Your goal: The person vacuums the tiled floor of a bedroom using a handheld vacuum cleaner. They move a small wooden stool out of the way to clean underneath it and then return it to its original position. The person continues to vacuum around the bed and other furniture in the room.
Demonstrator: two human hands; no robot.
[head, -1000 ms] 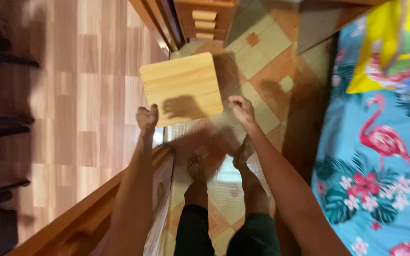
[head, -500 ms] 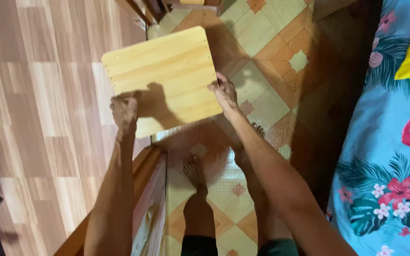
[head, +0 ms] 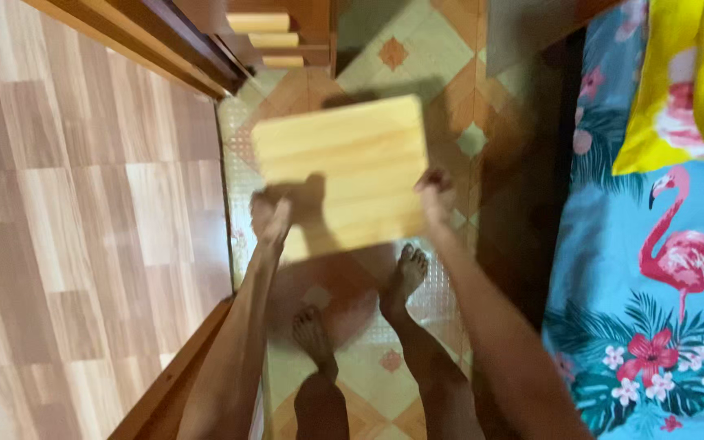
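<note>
Home bedroom: bed with flamingo-print sheet [head: 662, 269], yellow pillow [head: 678, 81], patterned tile floor [head: 442, 49], bare feet [head: 405, 273].

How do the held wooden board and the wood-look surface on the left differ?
The wooden board is pale yellow pine; the wood-look surface is browner, in mixed blocks. The board is small, gripped at its side edges by the left hand and right hand; the surface is broad and untouched. Both show wood grain.

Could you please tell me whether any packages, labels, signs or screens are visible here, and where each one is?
None are in view: no package, label, sign or screen.
The nearest to a printed surface is the blue flamingo-patterned fabric at the right.
The hands, left hand and right hand, hold a plain, unmarked pale wooden board.
</note>
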